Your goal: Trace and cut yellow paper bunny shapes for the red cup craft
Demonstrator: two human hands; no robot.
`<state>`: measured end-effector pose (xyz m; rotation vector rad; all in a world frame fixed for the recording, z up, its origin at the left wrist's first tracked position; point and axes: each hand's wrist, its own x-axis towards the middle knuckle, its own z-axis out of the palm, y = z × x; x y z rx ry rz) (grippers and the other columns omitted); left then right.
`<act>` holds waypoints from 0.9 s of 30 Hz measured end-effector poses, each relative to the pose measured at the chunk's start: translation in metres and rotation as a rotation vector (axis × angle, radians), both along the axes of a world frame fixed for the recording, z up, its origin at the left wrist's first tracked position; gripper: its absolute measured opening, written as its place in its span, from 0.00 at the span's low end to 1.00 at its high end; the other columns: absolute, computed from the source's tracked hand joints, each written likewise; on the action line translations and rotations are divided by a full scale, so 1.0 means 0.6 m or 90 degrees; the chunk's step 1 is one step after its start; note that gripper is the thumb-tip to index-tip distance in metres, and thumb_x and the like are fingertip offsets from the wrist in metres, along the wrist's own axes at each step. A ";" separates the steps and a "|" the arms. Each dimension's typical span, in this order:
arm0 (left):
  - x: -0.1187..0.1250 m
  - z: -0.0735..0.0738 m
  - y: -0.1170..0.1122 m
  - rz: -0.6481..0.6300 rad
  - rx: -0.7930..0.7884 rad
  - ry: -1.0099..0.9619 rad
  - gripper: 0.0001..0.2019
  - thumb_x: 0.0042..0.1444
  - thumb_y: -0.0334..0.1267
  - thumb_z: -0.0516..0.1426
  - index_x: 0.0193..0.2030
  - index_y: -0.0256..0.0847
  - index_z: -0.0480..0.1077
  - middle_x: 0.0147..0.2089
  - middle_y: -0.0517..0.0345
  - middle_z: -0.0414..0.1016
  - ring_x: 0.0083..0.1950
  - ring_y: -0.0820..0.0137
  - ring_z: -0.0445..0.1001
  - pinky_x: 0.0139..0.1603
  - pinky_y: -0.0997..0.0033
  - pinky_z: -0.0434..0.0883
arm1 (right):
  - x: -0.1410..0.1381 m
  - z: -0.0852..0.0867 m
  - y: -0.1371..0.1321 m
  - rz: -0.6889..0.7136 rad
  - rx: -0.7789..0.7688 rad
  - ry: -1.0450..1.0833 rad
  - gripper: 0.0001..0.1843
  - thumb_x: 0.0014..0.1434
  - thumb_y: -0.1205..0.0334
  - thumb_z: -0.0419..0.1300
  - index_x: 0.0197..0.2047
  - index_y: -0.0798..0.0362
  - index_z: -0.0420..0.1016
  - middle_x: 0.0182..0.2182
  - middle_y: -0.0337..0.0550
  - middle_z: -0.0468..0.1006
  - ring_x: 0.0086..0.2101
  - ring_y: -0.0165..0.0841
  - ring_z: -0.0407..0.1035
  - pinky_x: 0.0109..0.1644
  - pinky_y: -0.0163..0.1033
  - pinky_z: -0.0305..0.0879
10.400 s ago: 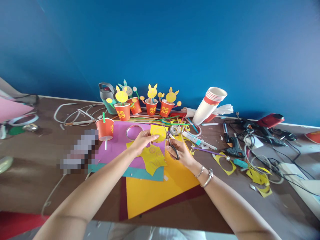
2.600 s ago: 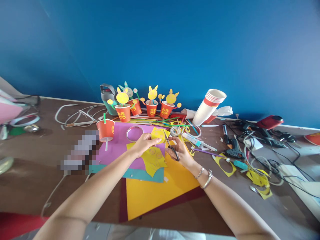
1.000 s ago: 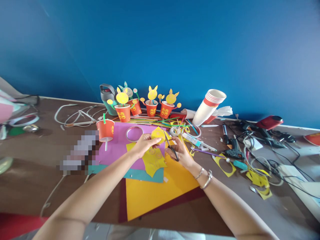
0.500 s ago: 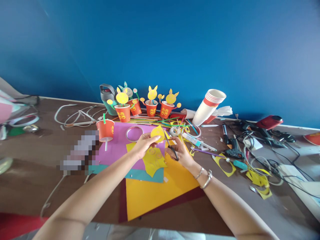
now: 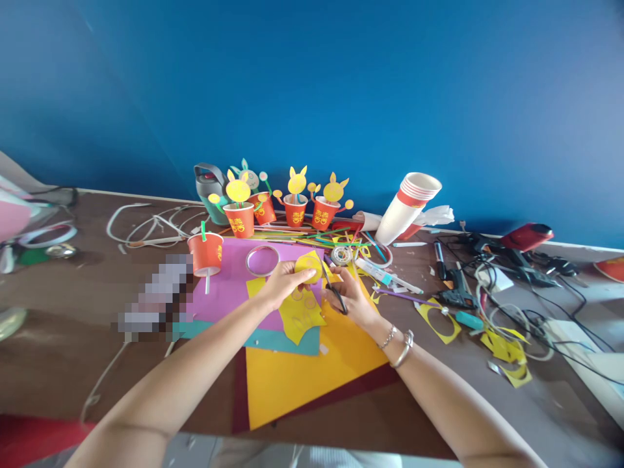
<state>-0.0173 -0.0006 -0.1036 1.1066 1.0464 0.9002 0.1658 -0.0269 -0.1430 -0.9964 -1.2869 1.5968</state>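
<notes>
My left hand [image 5: 285, 284] pinches a roundish piece of yellow paper [image 5: 308, 263] between thumb and fingers. In my right hand [image 5: 353, 298] is a pair of dark-handled scissors [image 5: 335, 291], its blades at the right edge of that piece. Whether the blades are parted is too small to tell. Below the hands lies a larger yellow sheet [image 5: 299, 320] with drawn outlines, on top of purple [image 5: 209, 296], teal [image 5: 287, 342] and orange paper [image 5: 292, 390]. A roll of tape [image 5: 262, 260] rests just beyond my left hand.
Red paper cups with yellow rabbit-like figures [image 5: 296, 211] line the wall side. A leaning cup stack [image 5: 407, 208] stands at the back right. Glue guns [image 5: 458, 290], cables and yellow scraps [image 5: 439, 322] lie on the right; a red cup with straws [image 5: 205, 253] is left.
The yellow piece has turned and tilted slightly in my left hand, with the scissors still at its right edge. Both hands have otherwise barely moved.
</notes>
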 end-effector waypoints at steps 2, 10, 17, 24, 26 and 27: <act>0.000 0.002 0.000 0.001 -0.004 -0.003 0.18 0.39 0.49 0.67 0.28 0.34 0.75 0.24 0.57 0.75 0.21 0.77 0.66 0.22 0.76 0.60 | 0.001 -0.001 0.000 0.002 0.001 0.001 0.31 0.48 0.54 0.70 0.49 0.48 0.56 0.16 0.23 0.63 0.16 0.22 0.50 0.19 0.29 0.46; -0.007 -0.005 0.008 -0.010 -0.031 0.010 0.18 0.38 0.49 0.68 0.30 0.34 0.77 0.28 0.53 0.79 0.25 0.72 0.71 0.24 0.74 0.62 | 0.004 0.003 0.003 0.012 0.000 -0.006 0.29 0.48 0.56 0.69 0.48 0.48 0.58 0.16 0.22 0.63 0.16 0.21 0.48 0.19 0.28 0.45; -0.012 -0.003 0.011 -0.016 -0.042 0.022 0.19 0.38 0.48 0.69 0.31 0.35 0.78 0.30 0.51 0.79 0.28 0.70 0.73 0.26 0.74 0.64 | 0.007 -0.002 0.004 0.025 -0.002 -0.012 0.28 0.48 0.58 0.69 0.47 0.49 0.58 0.16 0.22 0.63 0.16 0.21 0.47 0.18 0.28 0.44; -0.015 0.005 0.013 -0.016 -0.041 0.010 0.16 0.36 0.47 0.69 0.26 0.36 0.77 0.25 0.57 0.76 0.22 0.78 0.64 0.24 0.76 0.59 | 0.007 0.002 0.004 0.033 -0.004 -0.024 0.28 0.48 0.55 0.70 0.47 0.49 0.59 0.15 0.22 0.62 0.15 0.21 0.48 0.19 0.28 0.43; -0.012 0.002 0.012 0.008 -0.038 -0.002 0.16 0.36 0.47 0.69 0.26 0.36 0.77 0.24 0.57 0.75 0.22 0.78 0.63 0.24 0.76 0.58 | 0.007 0.004 0.004 0.024 -0.007 -0.020 0.28 0.48 0.54 0.69 0.47 0.49 0.59 0.15 0.22 0.62 0.15 0.21 0.48 0.18 0.28 0.44; -0.009 0.001 0.011 0.024 -0.034 -0.010 0.16 0.36 0.48 0.69 0.26 0.36 0.77 0.24 0.57 0.75 0.22 0.78 0.62 0.24 0.75 0.58 | 0.006 0.004 0.004 0.019 -0.007 -0.016 0.28 0.48 0.54 0.69 0.47 0.49 0.59 0.15 0.22 0.62 0.15 0.21 0.48 0.18 0.28 0.44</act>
